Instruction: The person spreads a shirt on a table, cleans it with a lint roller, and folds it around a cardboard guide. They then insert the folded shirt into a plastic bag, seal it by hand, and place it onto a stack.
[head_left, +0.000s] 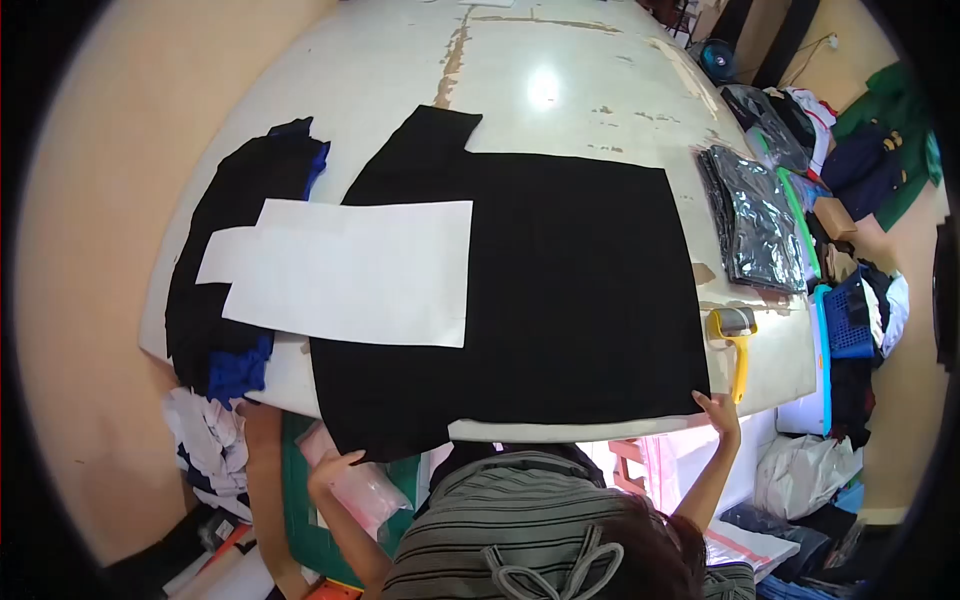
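Striped top [500,510] and dark hair [640,540] lie nearest the head camera, seen from above at the table's near edge, with a striped tie looped over the back. Beyond them the black shirt [580,300] lies spread flat on the white table [370,75], one sleeve pointing away and the other reaching past the near edge. The left hand [335,467] touches the end of that near sleeve; whether its fingers pinch the cloth cannot be told. The right hand [719,413] is at the shirt's near right corner, thumb against the hem, its grip likewise unclear. A white sheet [350,275] with a narrow tab lies across the shirt's left part and overlaps a black and blue bundle [235,200] on the left. Just beside the right hand, a yellow-handled roller [741,355] rests on the table, and farther up lie shiny plastic packs [760,220].
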